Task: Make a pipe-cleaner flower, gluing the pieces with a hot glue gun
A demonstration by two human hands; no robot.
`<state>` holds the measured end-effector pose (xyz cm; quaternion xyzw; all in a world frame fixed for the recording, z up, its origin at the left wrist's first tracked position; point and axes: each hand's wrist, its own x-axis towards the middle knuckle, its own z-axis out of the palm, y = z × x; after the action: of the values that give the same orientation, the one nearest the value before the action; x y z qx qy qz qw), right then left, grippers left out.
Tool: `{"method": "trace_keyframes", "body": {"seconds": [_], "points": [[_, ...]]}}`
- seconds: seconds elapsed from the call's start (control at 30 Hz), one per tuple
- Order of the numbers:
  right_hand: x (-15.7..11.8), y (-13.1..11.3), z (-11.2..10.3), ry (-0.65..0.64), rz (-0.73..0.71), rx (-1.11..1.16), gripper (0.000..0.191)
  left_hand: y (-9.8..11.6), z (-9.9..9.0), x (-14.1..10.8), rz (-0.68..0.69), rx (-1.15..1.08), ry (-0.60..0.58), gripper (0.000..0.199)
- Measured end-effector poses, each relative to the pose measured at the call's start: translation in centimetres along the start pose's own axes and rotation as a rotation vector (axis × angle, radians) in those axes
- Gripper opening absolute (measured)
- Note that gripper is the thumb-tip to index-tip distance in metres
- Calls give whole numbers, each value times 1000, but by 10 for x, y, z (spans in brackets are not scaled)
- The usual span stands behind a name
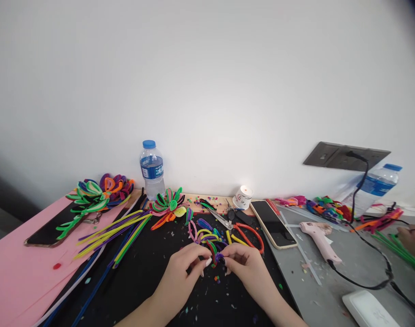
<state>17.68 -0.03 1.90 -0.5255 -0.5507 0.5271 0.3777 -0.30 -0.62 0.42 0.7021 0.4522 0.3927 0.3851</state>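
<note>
Both hands meet over the black mat (224,295) near the centre. A small purple pipe-cleaner piece (218,257) sits between their fingertips. My right hand (244,262) pinches it from the right. My left hand (188,265) is closed, thumb and index finger pressed together at the piece's left side, by a red and green pipe cleaner (212,247); what exactly it grips is too small to make out. Just beyond the fingers lie curled coloured pipe cleaners (203,234) and scissors with orange handles (251,235).
Left are a water bottle (152,170), pipe-cleaner flowers (169,203), loose stems (115,231) and a phone (53,227). Right are a paper cup (243,197), another phone (274,225), a corded pink glue gun (319,243) and a white case (367,309). Another person's hand (413,240) shows far right.
</note>
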Motion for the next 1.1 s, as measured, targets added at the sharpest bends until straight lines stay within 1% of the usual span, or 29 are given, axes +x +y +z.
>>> {"method": "trace_keyframes", "body": {"seconds": [0.17,0.47,0.67,0.87,1.1], "points": [[1,3,-1,-50,19,68,6,0,0,-1,36,-15,-25,19],[-1,-2,0,-69,102,260,14,4,-1,-2,77,-23,-23,20],[-1,-1,-1,-96,129,297,19,2,0,-3,65,-38,-36,23],[0,4,-2,-121,129,340,18,2,0,-3,72,-28,-31,23],[0,5,-2,-124,137,336,19,2,1,-5,67,-32,-52,20]]}}
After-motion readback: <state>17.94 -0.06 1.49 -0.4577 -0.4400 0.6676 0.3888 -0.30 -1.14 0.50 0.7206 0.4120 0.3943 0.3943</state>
